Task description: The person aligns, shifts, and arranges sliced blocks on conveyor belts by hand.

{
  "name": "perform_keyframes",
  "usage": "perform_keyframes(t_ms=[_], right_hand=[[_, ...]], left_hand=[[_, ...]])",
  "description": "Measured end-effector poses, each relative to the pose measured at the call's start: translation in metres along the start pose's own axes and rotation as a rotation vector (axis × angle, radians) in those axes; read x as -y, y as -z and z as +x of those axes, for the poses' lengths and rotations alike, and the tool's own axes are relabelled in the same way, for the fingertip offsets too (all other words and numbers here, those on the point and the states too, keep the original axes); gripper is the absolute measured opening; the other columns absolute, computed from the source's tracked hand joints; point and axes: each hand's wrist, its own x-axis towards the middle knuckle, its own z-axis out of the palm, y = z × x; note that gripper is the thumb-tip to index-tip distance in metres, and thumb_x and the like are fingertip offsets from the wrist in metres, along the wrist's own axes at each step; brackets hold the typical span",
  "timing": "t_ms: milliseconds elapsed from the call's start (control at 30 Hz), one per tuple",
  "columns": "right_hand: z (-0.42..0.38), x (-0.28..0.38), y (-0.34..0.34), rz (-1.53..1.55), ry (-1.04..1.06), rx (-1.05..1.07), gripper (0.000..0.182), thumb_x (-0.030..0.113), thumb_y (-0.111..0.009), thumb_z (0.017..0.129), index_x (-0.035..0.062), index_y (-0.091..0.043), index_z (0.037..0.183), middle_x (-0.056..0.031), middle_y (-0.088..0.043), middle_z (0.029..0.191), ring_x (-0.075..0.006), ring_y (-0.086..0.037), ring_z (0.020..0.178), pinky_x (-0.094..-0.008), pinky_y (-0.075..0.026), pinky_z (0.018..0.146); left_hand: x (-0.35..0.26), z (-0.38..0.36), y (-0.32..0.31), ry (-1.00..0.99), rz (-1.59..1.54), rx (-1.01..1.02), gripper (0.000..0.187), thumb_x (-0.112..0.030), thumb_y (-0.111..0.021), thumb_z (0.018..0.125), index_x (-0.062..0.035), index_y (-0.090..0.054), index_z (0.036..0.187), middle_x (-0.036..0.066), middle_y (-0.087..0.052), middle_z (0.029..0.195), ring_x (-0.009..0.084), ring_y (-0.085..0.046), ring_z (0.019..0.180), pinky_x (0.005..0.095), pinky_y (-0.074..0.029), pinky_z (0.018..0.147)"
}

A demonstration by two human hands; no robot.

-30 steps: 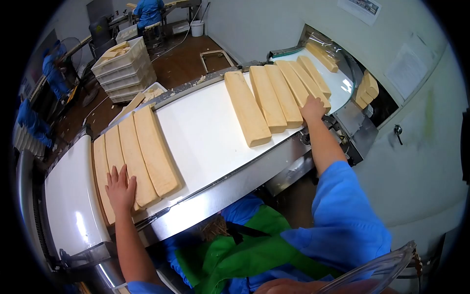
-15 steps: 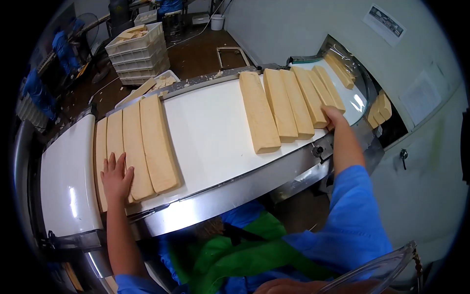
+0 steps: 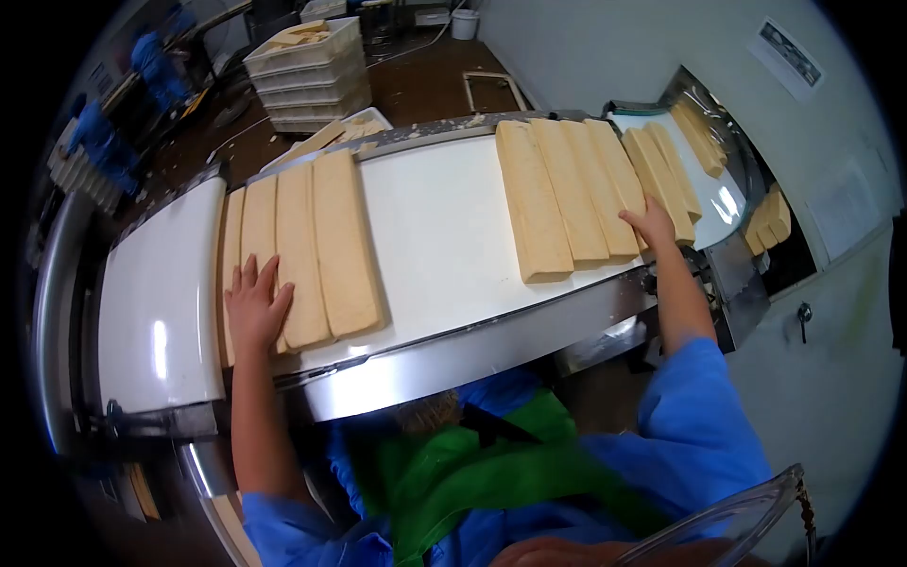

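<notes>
Long pale-yellow blocks lie side by side in two groups on a white conveyor belt [image 3: 425, 227]. My left hand [image 3: 256, 307] rests flat with fingers spread over the lower part of the left group, touching a block [image 3: 300, 274]. My right hand [image 3: 654, 225] is around the near end of a block [image 3: 607, 170] in the right group, thumb on top and the other fingers partly hidden along its right side. The leftmost blocks there sit close together, with a block [image 3: 654, 165] just right of the hand.
A metal rail [image 3: 453, 378] runs along the belt's near edge. More blocks [image 3: 699, 137] sit by the wall opening at right. Stacked white crates [image 3: 307, 85] stand beyond the belt. Two people in blue [image 3: 161, 71] are at the far left.
The gaps between blocks in the right group have narrowed, and my right hand has moved with the block it grips. My left hand stays on its group. The whole view has shifted.
</notes>
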Motion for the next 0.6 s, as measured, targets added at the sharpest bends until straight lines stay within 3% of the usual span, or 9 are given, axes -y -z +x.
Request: perform_keyframes(t_ms=[200,333,367,467,567,600], right_hand=[[-0.06,0.097,0.0,0.134,0.125,0.134,0.079,0.05,-0.085,0.072,0.0051,-0.061,0.132,-0.0169,-0.072,0.12,-0.0331,-0.068,0.111,-0.0419,-0.052,0.095],[-0.079,0.172,-0.034,0.22,0.243,0.16,0.075,0.05,-0.084,0.071,0.0083,-0.063,0.129,-0.0158,-0.071,0.12,-0.0329,-0.068,0.111,-0.0431,-0.052,0.093],[-0.087,0.192,-0.033,0.236,0.247,0.161,0.075,0.05,-0.084,0.071,0.0083,-0.063,0.129,-0.0158,-0.071,0.12,-0.0329,-0.068,0.111,-0.0431,-0.052,0.093],[-0.118,0.253,-0.026,0.237,0.178,0.256,0.077,0.054,-0.084,0.07,0.0097,-0.063,0.129,-0.0173,-0.069,0.124,-0.0345,-0.068,0.11,-0.0428,-0.054,0.092],[-0.13,0.257,-0.044,0.117,0.049,0.253,0.085,0.06,-0.083,0.069,0.0118,-0.061,0.136,-0.0217,-0.063,0.135,-0.0382,-0.061,0.122,-0.045,-0.05,0.1],[-0.136,0.25,-0.063,0.042,0.333,0.103,0.092,0.064,-0.082,0.068,0.0112,-0.057,0.14,-0.0226,-0.056,0.142,-0.0393,-0.055,0.129,-0.0494,-0.046,0.105]], left_hand=[[-0.001,0.0,0.005,0.038,0.014,0.01,0.063,-0.055,-0.06,0.091,-0.0269,-0.056,0.147,0.018,-0.036,0.163,0.0412,-0.027,0.153,0.064,-0.024,0.118],[-0.017,-0.017,0.002,0.03,0.039,-0.092,0.07,-0.06,-0.059,0.09,-0.0286,-0.049,0.152,0.021,-0.031,0.165,0.0448,-0.019,0.154,0.0674,-0.018,0.119],[-0.028,-0.022,0.0,-0.027,0.034,0.0,0.074,-0.061,-0.06,0.089,-0.0291,-0.045,0.155,0.022,-0.029,0.165,0.0459,-0.019,0.154,0.0694,-0.018,0.118],[-0.082,-0.054,0.008,-0.256,-0.051,0.075,0.088,-0.076,-0.065,0.079,-0.032,-0.047,0.153,0.023,-0.03,0.164,0.0489,-0.025,0.151,0.0702,-0.023,0.117],[-0.119,-0.072,0.012,-0.326,-0.018,0.081,0.098,-0.081,-0.069,0.068,-0.037,-0.048,0.153,0.023,-0.031,0.164,0.0505,-0.027,0.15,0.0728,-0.024,0.113],[-0.127,-0.073,0.016,-0.332,-0.013,0.077,0.098,-0.081,-0.069,0.068,-0.037,-0.048,0.153,0.023,-0.031,0.164,0.0505,-0.027,0.15,0.0728,-0.024,0.113]])
